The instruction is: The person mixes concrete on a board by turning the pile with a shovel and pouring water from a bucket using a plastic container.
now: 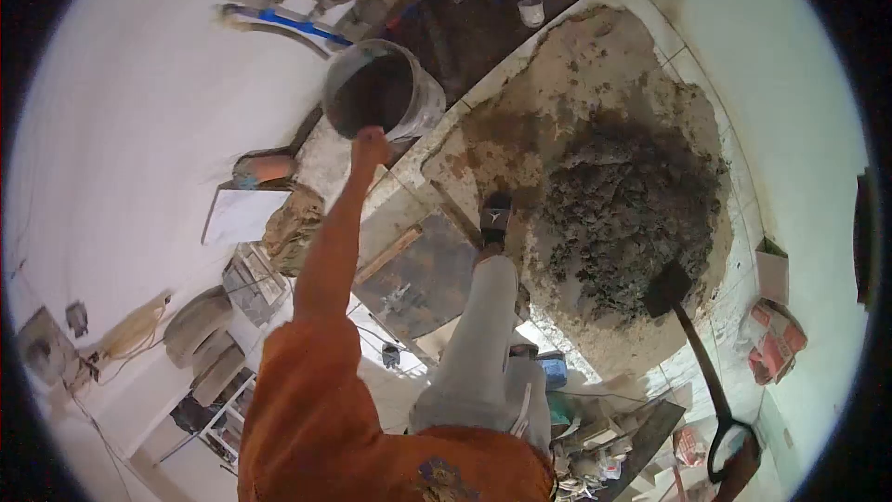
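Observation:
My left hand (372,141) is closed on the near rim of a large whitish bucket (426,102), whose inside looks dark. The bucket is tilted towards me at the upper left. At the lower right, my right hand (740,467) is dim and partly cut off, closed at the looped handle of a shovel (701,353). The shovel's dark blade touches the lower right edge of a heap of dark grey, lumpy mix (623,214) on the floor. My foot, in a dark sandal (495,216), stands left of the heap.
Pipes (288,23) and a small white cup (531,12) lie near the top. A stained board (418,274) is left of my leg. Beside the left wall are a white panel (243,216) and a crumpled sack (293,228). A red and white bag (773,339) sits by the right wall.

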{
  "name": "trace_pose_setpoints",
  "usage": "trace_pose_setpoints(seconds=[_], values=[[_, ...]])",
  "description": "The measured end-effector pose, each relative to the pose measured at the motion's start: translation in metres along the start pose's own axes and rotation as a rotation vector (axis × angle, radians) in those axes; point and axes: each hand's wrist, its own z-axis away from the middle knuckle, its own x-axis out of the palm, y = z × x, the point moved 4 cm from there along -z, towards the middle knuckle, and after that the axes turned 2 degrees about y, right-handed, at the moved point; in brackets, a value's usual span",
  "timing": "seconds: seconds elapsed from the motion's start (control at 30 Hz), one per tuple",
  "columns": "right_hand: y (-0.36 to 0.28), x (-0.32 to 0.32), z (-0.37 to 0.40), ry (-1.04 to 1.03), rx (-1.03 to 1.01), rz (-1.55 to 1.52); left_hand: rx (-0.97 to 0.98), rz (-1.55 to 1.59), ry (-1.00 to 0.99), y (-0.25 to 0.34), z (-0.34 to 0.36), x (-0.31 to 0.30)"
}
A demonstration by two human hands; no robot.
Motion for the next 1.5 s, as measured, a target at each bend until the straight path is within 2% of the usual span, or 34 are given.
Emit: trace_pose_setpoints(seconds=[0.03, 0.07, 0.13, 0.27, 0.47, 0.7, 0.77, 0.8, 0.83, 0.87, 0.9, 0.97, 1.07, 1.1, 1.17, 1.23, 1.27, 1.3, 1.37, 1.4, 1.43, 1.5], values=[[-0.024, 0.013, 0.017, -0.015, -0.431, -0.086, 0.185, -0.24, 0.0, -0.022, -0.043, 0.01], [-0.024, 0.019, 0.028, -0.003, -0.351, -0.107, 0.516, -0.576, 0.101, -0.041, -0.083, 0.014], [-0.017, 0.028, 0.037, 0.032, -0.153, -0.139, -0.002, -0.257, 0.049, -0.063, -0.13, 0.033], [-0.02, 0.039, 0.051, 0.065, 0.019, -0.171, -0.267, -0.462, 0.301, -0.074, -0.188, 0.055], [-0.044, 0.029, 0.063, 0.094, 0.142, -0.151, -0.306, -0.518, 0.293, -0.142, -0.244, 0.064], [-0.055, -0.015, 0.072, 0.012, 0.214, -0.22, -0.288, -0.487, 0.24, -0.201, -0.242, 0.043], [-0.049, -0.022, 0.066, 0.158, 0.114, 0.034, -0.291, -0.466, 0.224, -0.206, -0.232, 0.03], [-0.07, -0.003, 0.08, 0.136, 0.032, 0.011, -0.288, -0.455, 0.223, -0.203, -0.226, 0.021], [-0.074, 0.004, 0.081, 0.227, 0.155, -0.119, -0.289, -0.448, 0.223, -0.197, -0.22, 0.011], [-0.082, 0.015, 0.086, 0.174, 0.044, -0.164, -0.284, -0.445, 0.223, -0.187, -0.211, 0.0], [-0.064, 0.0, 0.073, 0.132, 0.068, -0.157, -0.275, -0.442, 0.228, -0.176, -0.202, -0.012], [-0.046, -0.013, 0.059, 0.171, -0.021, -0.073, -0.253, -0.438, 0.242, -0.152, -0.181, -0.043], [-0.068, 0.002, 0.053, 0.175, -0.004, -0.126, -0.189, -0.46, 0.247, -0.095, -0.139, -0.079], [-0.062, -0.004, 0.047, 0.192, 0.012, -0.09, -0.139, -0.539, 0.251, -0.069, -0.124, -0.091], [-0.075, 0.003, 0.048, 0.087, -0.036, -0.13, 0.016, -0.93, 0.32, 0.021, -0.087, -0.1], [-0.08, 0.008, 0.048, 0.123, 0.043, -0.114, 0.327, -0.959, 0.259, 0.084, -0.045, -0.106], [-0.077, 0.01, 0.047, 0.045, -0.029, -0.183, 0.482, -0.97, 0.229, 0.113, -0.024, -0.101], [-0.075, 0.011, 0.05, -0.03, -0.106, -0.25, 0.535, -0.929, 0.195, 0.144, -0.001, -0.088], [-0.099, 0.015, 0.078, -0.106, -0.108, -0.242, 0.639, -0.852, 0.118, 0.197, 0.046, -0.063], [-0.08, 0.018, 0.071, -0.099, -0.171, -0.23, 0.458, -0.297, -0.059, 0.187, 0.057, -0.053], [-0.062, 0.022, 0.066, -0.092, -0.236, -0.217, 0.898, -0.738, -0.062, 0.215, 0.08, -0.029], [-0.08, 0.022, 0.105, -0.027, -0.236, -0.085, 0.886, -0.688, -0.168, 0.249, 0.13, 0.027]])
